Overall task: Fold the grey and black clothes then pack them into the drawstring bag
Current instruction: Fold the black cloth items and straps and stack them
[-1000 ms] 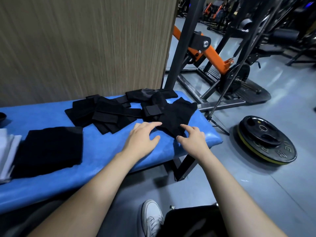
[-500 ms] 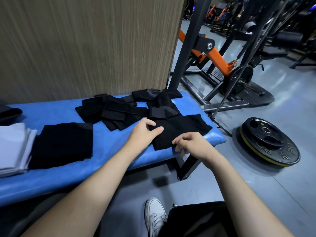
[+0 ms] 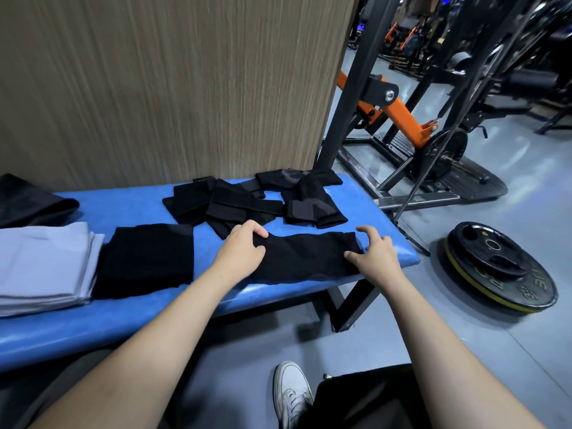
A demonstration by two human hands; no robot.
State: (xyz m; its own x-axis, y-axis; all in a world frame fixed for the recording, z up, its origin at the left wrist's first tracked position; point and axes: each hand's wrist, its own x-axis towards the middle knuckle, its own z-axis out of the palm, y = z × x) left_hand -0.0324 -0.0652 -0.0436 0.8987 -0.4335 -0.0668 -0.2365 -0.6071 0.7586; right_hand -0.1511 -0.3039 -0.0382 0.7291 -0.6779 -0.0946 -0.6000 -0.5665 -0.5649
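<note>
Black cloth (image 3: 305, 255) pinched by both hands (image 3: 244, 252) (image 3: 373, 257); unfolded black pile (image 3: 247, 201) just behind.

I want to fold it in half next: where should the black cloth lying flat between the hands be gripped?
Judging by its pose, pinch the black cloth at its right end's two corners, from the right: it lies flat lengthwise along the blue bench, so that end could lift over leftward.
</note>
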